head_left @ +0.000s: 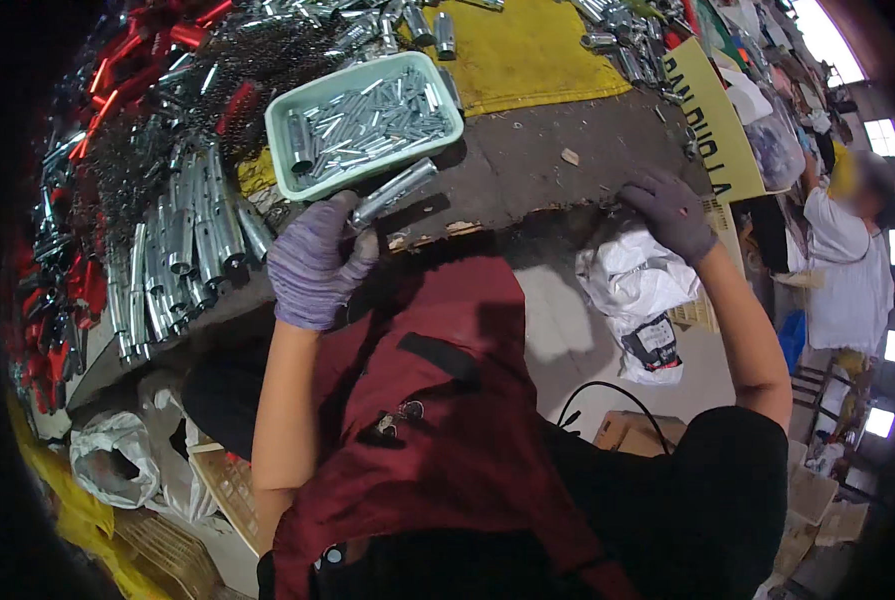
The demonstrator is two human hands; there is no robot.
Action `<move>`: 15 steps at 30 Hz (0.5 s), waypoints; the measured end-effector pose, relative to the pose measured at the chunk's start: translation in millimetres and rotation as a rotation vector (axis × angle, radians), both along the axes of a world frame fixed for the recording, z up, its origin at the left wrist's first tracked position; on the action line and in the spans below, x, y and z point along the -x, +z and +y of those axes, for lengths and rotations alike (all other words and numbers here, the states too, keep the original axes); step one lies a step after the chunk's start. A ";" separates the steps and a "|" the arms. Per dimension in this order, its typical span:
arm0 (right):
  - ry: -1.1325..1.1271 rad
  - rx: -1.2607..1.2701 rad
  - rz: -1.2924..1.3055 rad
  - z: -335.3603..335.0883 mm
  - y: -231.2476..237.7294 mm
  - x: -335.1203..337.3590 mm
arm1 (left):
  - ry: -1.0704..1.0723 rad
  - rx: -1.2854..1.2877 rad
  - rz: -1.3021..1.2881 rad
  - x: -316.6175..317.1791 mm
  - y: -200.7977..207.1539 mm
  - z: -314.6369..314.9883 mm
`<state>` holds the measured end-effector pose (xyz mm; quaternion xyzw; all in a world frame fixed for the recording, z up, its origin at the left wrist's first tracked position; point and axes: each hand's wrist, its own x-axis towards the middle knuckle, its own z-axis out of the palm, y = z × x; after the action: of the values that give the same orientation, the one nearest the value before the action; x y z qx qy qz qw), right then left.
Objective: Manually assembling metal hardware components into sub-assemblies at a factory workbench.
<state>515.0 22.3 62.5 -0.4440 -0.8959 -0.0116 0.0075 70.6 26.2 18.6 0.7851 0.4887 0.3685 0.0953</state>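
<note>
My left hand [312, 260], in a purple-grey knit glove, is closed on one end of a shiny metal tube [397, 193]. The tube tilts up to the right, just below a pale green plastic tray [279, 160]. Inside the tray lie many thin metal pins [372, 125] and a wider tube. My right hand [672, 215], in a darker grey glove, rests at the front edge of the dark worktable [527, 165]. Its fingers reach over the tabletop, loosely bent, and no object shows in them. A white plastic bag [632, 270] hangs below that hand.
Metal tubes [192, 225] lie heaped at the left, with red metal parts [117, 70] behind. A yellow cloth [532, 55] covers the far middle. A yellow sign board [712, 125] stands right of the table. Another person [847, 240] works at far right.
</note>
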 end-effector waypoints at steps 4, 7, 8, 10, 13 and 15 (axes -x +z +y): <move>-0.176 -0.079 -0.017 -18.5 -11.2 -28.1 | -0.011 -0.144 0.003 3.4 -8.1 2.5; -0.385 -0.160 0.119 -17.1 -21.0 -13.3 | -0.010 -0.062 -0.018 3.4 -7.6 -0.5; -0.402 -0.229 0.110 -16.5 -30.1 -5.4 | -0.015 -0.025 -0.042 4.1 -11.6 0.0; -0.444 -0.218 0.134 -15.5 -32.2 16.1 | -0.025 -0.050 -0.039 2.8 -10.4 1.1; -0.288 -0.124 0.046 -35.6 -15.8 8.7 | -0.012 -0.019 -0.019 -2.0 -8.0 4.0; -0.047 -0.017 -0.211 -26.3 -6.0 1.4 | 0.013 0.039 0.012 -2.4 -9.3 2.4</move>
<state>513.6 -4.0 56.5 -0.4609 -0.8810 -0.0662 -0.0834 73.0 28.6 9.3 0.7821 0.5013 0.3549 0.1052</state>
